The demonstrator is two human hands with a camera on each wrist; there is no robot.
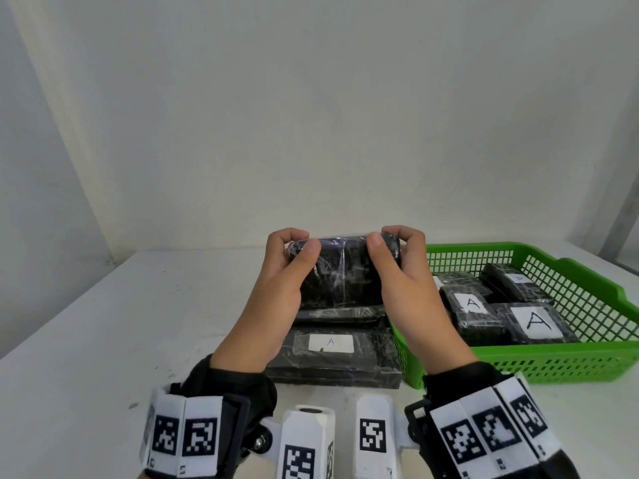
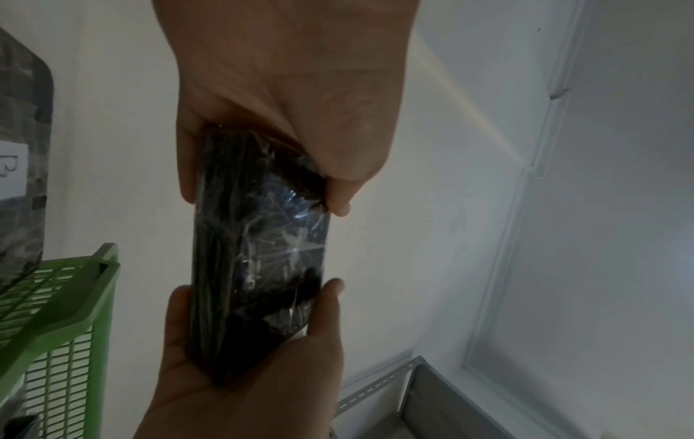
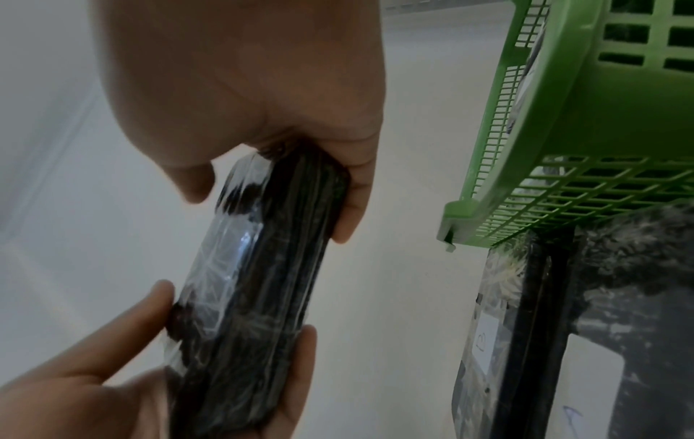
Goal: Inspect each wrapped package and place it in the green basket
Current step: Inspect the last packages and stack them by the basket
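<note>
Left hand (image 1: 273,299) grips the left end of a black package (image 1: 342,271), thumb curled over the near face, fingers hooked over the top edge. Package held up above the table (image 1: 103,323), long side level, between both hands. Right hand (image 1: 415,288) grips the right end the same way: thumb on the near face, fingers bent over the top. From the left wrist view the package (image 2: 259,261) sits pinched end to end, fingertips (image 2: 338,205) wrapped onto its far face.

Package is a flat oblong block with rounded corners, black, wrapped in clear crinkled film that catches the light.

Below the hands, two more wrapped black packages lie on the white table; the near one (image 1: 366,361) carries a white label marked A.

To the right, touching that pile, a green basket (image 1: 587,361) of plastic lattice with a raised rim. Inside lie several wrapped packages (image 1: 536,323), white labels marked A facing up.
</note>
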